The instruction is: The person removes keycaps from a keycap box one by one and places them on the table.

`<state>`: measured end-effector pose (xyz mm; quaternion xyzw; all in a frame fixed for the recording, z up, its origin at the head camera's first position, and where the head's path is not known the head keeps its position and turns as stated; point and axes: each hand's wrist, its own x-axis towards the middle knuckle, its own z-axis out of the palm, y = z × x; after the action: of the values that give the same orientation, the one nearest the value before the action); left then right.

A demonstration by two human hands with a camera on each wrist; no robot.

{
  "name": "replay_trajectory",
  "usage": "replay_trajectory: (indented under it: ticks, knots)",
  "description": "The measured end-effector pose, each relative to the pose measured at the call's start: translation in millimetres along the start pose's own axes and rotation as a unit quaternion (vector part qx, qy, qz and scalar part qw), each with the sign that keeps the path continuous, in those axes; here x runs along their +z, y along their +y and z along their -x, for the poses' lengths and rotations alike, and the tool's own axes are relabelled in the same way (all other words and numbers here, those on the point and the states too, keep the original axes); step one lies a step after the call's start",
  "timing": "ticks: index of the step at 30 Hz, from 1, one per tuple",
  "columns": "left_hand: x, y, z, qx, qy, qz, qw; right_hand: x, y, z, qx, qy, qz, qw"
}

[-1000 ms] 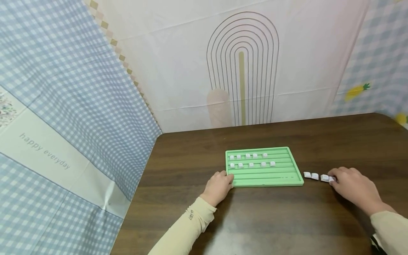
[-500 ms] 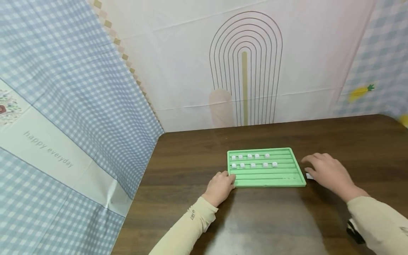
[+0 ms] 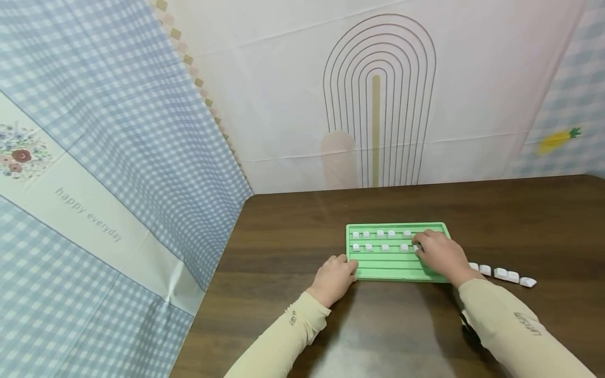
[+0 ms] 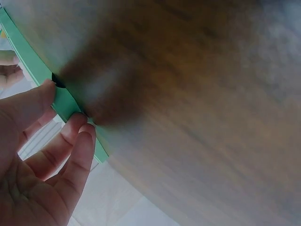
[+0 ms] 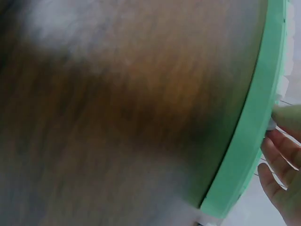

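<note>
Head view first: a green tray lies on the brown worktop, and the left hand is right there on its near left corner, looking like the steadying hand. The right hand is in over the tray, fingertips down at the end of the second row. Five white pieces in the back row, four plain in the second row, and a white piece peeking out at those fingertips! Right of the tray, a line of spare pieces on the wood. This looks like the placing step, second row being filled.

Left wrist view: thumb and fingers curl against the tray's edge, a pinching grip on the rim.

Right wrist view: thumb and fingertips pinch a small pale piece just beyond the tray's side wall; whether it's seated, I can't tell. The next move seems to call for setting it squarely in line, letting go without nudging its neighbour, then reaching back for a spare.
</note>
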<state>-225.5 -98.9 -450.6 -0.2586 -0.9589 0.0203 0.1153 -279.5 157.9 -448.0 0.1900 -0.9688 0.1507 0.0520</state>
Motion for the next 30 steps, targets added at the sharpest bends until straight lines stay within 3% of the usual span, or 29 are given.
replay_trajectory:
  ticks: [5, 10, 17, 24, 30]
  knots:
    - [0.4, 2.2, -4.0, 0.008, 0.004, -0.001, 1.0, 0.1, 1.3, 3.0, 0.017, 0.011, -0.006, 0.9998]
    - [-0.9, 3.5, -3.3, 0.007, -0.007, -0.001, 0.9999, -1.8, 3.0, 5.4, 0.004, 0.023, 0.0, 0.9997]
    - [-0.4, -1.8, -1.4, -0.001, -0.004, 0.0, 1.0, -27.4, 20.9, 13.8, 0.026, 0.041, 0.0, 0.9988]
    - [-1.0, -4.9, 0.4, -0.009, -0.007, 0.011, 0.9999, -36.2, 51.4, 28.3, 0.096, -0.015, -0.016, 0.9952]
    - [0.5, -1.8, -0.5, -0.001, -0.003, 0.006, 1.0, -31.8, 63.6, 37.5, 0.11, -0.056, -0.036, 0.9917]
